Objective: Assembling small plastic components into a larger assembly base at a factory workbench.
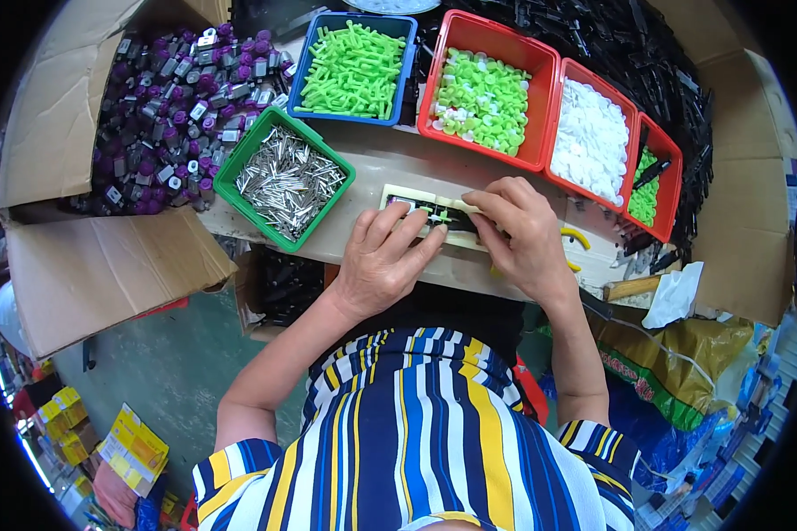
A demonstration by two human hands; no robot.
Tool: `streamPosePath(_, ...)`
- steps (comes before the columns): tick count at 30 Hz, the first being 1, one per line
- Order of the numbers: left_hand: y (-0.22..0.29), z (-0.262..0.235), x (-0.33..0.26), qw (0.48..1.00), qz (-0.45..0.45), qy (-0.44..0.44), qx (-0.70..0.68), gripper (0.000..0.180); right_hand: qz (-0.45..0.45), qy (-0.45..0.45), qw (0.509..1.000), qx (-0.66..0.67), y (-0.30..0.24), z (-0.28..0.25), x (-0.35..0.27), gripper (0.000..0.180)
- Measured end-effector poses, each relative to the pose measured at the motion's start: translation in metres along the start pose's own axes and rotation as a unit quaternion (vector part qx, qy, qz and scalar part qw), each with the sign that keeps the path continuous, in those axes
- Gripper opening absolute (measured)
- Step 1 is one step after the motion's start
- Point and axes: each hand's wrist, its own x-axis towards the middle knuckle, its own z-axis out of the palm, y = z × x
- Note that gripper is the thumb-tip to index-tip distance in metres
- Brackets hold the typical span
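Note:
A cream-coloured jig (409, 202) with a dark slot lies on the pale worktop (390, 164) in front of me. My left hand (383, 258) rests flat on its near edge, fingers spread and pointing at the slot. Over the jig's right end, my right hand (521, 232) has its fingertips pinched together on a small part, too small to identify. Both forearms come up from my striped top at the lower edge.
Green tray of metal pins (285, 180) at left. Behind: blue tray of green pegs (354, 69), red trays of pale green pieces (485, 97), white discs (591, 142) and green parts (651, 190). Cardboard box of purple-grey parts (164, 115) far left; black parts (646, 53) far right.

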Motion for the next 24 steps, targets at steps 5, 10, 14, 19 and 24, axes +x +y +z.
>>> streamPosePath(5, 0.000, -0.002, 0.000, 1.000, 0.010, 0.015, 0.009, 0.037, -0.011, -0.002, 1.000, -0.016, -0.005, 0.006, -0.004, 0.024)
streamPosePath(10, 0.001, 0.000, 0.002, 1.000, 0.007, 0.010, 0.025, 0.033, -0.013, -0.017, 0.999, -0.036, -0.013, 0.013, -0.002, 0.027)
streamPosePath(14, 0.001, 0.003, 0.001, 1.000, 0.002, 0.014, 0.025, 0.030, -0.017, -0.040, 0.997, -0.057, -0.012, 0.017, -0.004, 0.025)
streamPosePath(19, 0.003, 0.004, 0.004, 1.000, 0.000, 0.018, 0.004, 0.030, -0.010, -0.027, 0.998, -0.049, -0.012, 0.015, -0.006, 0.031)
streamPosePath(24, 0.005, -0.001, 0.004, 1.000, -0.021, 0.004, -0.020, 0.034, 0.007, 0.023, 0.999, -0.033, -0.003, -0.014, -0.007, 0.037)
